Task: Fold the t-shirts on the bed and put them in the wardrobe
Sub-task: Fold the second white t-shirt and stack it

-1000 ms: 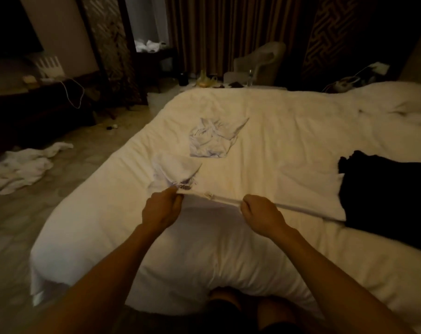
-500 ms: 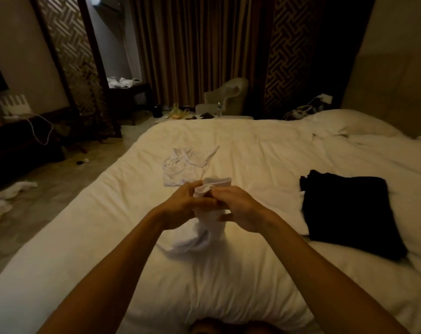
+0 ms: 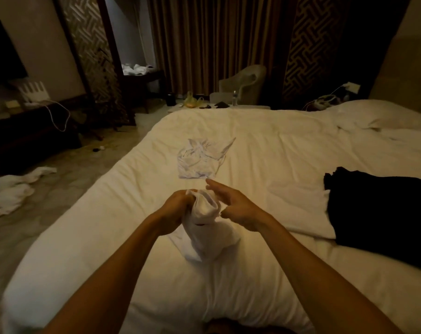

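My left hand (image 3: pixel 174 210) grips the top of a bunched white t-shirt (image 3: pixel 208 227), which hangs down onto the white bed (image 3: pixel 277 153). My right hand (image 3: pixel 236 206) is just to its right, fingers spread and straight, touching the cloth only lightly if at all. A second white t-shirt (image 3: pixel 201 159) lies crumpled on the bed beyond my hands. A folded black garment (image 3: pixel 383 213) lies on the right side of the bed, partly on a flat white cloth (image 3: pixel 301 213).
White cloths (image 3: pixel 9 191) lie on the floor at the left. A dark desk (image 3: pixel 33 126) with a cable stands by the left wall. An armchair (image 3: pixel 243 84) and a low table stand beyond the bed, before the curtains. Pillows (image 3: pixel 385 114) lie at far right.
One second ago both hands held the shirt's edge stretched flat on the bed. They then gathered it into a bunch. Now my right hand has let go and opened.
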### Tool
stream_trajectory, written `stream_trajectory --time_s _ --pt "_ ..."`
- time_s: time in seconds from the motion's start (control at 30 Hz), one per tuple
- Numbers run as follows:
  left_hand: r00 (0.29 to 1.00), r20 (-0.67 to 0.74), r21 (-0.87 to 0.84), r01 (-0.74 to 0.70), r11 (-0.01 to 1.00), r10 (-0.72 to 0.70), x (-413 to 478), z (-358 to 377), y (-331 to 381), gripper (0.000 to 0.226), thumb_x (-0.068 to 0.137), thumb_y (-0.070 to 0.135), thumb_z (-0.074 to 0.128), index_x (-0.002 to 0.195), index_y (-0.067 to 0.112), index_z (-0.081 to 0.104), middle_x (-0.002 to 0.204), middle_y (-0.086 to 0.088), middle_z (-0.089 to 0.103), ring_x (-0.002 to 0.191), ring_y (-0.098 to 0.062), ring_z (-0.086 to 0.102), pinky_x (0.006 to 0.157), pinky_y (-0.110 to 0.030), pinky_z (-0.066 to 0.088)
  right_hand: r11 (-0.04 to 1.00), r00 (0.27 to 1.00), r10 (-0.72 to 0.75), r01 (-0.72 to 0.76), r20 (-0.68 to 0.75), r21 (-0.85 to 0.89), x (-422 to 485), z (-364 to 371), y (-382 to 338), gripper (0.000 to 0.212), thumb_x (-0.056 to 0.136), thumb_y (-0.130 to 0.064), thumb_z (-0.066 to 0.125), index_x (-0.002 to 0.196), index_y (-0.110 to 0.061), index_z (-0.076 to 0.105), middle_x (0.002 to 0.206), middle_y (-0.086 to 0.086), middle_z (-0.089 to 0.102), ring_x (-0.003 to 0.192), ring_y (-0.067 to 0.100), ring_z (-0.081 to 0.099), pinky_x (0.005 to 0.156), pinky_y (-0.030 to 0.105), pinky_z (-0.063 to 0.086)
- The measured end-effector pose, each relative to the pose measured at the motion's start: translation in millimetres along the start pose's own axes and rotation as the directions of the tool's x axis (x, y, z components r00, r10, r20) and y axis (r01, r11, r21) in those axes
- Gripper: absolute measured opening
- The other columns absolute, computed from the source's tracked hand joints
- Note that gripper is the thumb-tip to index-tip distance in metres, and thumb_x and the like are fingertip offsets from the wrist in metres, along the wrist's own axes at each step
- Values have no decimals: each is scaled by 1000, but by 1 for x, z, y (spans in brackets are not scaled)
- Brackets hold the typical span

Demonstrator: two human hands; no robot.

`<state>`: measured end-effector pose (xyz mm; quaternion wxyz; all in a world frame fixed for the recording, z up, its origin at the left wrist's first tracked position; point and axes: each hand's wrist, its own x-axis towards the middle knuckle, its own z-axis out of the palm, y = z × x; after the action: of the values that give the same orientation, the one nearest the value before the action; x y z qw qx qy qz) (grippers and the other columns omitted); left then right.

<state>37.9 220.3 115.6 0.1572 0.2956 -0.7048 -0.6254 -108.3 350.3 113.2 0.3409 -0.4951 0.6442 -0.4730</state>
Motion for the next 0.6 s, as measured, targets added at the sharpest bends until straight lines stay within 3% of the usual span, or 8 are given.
stream_trajectory --time_s 0.07,0.17,0.27,0.33,0.4,0.5,0.6 --pt "1000 18 -18 12 1000 -12 -1 -10 -5 36 85 26 50 115 13 66 117 -12 68 113 -25 63 100 -37 51 995 998 9 -15 57 95 12 8 3 87 79 23 54 147 -31 44 141 -2 57 128 18 56 95 37 55" --pt "998 56 26 27 999 -28 -2 -28 -11 47 76 31 51 116 13 68 118 -14 68 112 -29 64 99 -43 53 999 999 40 -41 25 29 22 12 5 60 85 10 60 132 -27 62 120 0 70 108 18 66 84 41 60" --pt "1000 -8 65 -14 998 15 -2 -45 -13 30 94 24 48 113 20 72 113 -8 70 107 -27 66 90 -43 57 997 998 59 -60 -27 -39 23 9 2 43 86 6 63 123 -16 66 106 8 72 85 9 67 67 21 56" --pt "996 -87 37 -12 999 15 -3 -52 -13 27 100 15 47 107 18 73 109 -10 70 104 -28 66 86 -40 57 996 996 63 -67 -65 -57 20 2 -1 39 86 8 62 120 -11 66 92 3 70 72 -1 63 56 11 46" --pt "991 -133 0 -8 1000 8 -4 -57 -12 23 100 13 49 105 12 72 108 -15 70 101 -29 65 85 -40 55 996 992 65 -71 -106 -54 17 -7 -3 33 87 7 64 116 -8 66 86 -4 66 66 -6 62 54 8 43" --pt "986 -156 -12 -55 998 53 -6 -63 -6 22 102 13 51 110 8 71 110 -16 69 99 -26 65 80 -36 58 992 988 52 -68 -147 -102 13 -20 -7 24 86 -2 71 108 -11 67 87 -5 67 76 4 61 59 10 46" --pt "974 -198 0 -112 994 110 -8 -66 2 19 102 15 54 105 9 72 104 -13 69 95 -23 65 74 -32 59 992 980 37 -59 -195 -107 6 -35 -14 19 83 -7 76 100 -9 67 87 1 67 83 16 60 71 23 50"
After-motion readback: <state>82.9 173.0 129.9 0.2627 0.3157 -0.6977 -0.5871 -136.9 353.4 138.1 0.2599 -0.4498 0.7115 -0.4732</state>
